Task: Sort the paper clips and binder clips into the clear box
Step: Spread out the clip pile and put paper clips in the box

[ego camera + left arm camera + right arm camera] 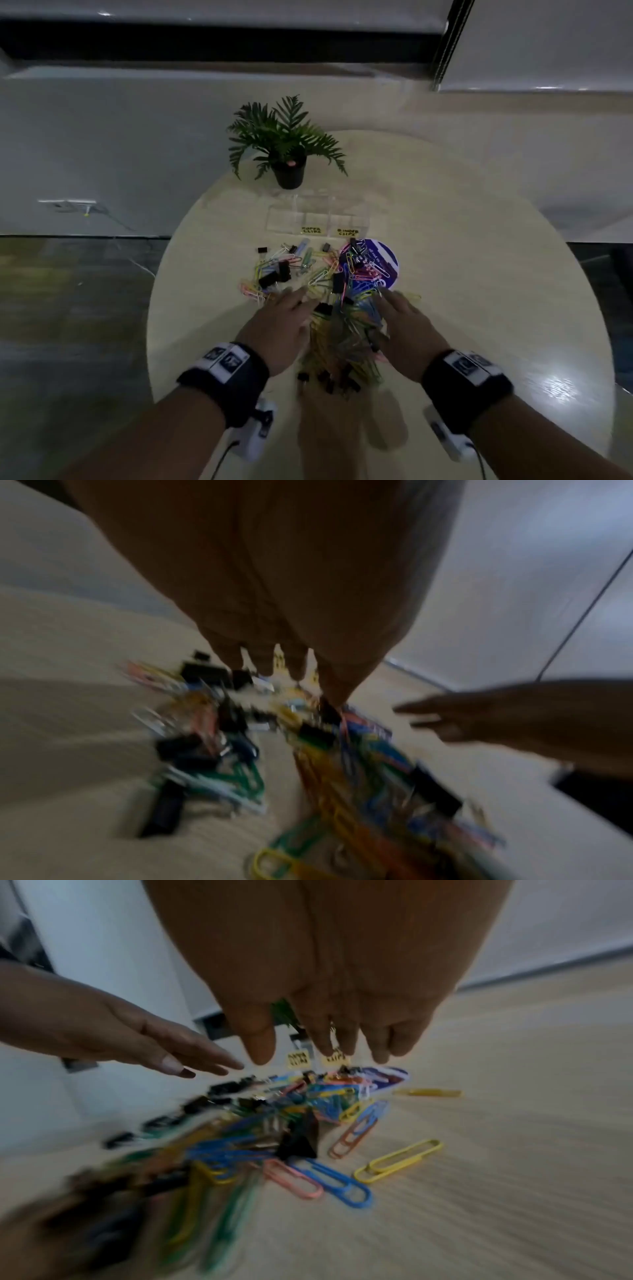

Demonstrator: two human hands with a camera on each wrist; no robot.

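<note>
My left hand [284, 329] and right hand [407, 332] hover flat, grip loose on nothing, over the clips [339, 294] heaped before the box [317, 219], so a careless sweep might scatter them off the counter [479, 274].

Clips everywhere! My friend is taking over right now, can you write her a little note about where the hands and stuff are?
Left hand: open, fingers straight, over the left side of the pile, holding nothing.
Right hand: open, fingers spread, over the right side, holding nothing.
Paper clips and black binder clips lie mixed in one heap on the round table, some lying on a purple round card.
The clear box stands behind the heap, in front of the potted plant, with two yellow labels on its front.
Done: nothing seems sorted; the box looks empty.
Left: every clip.
</note>
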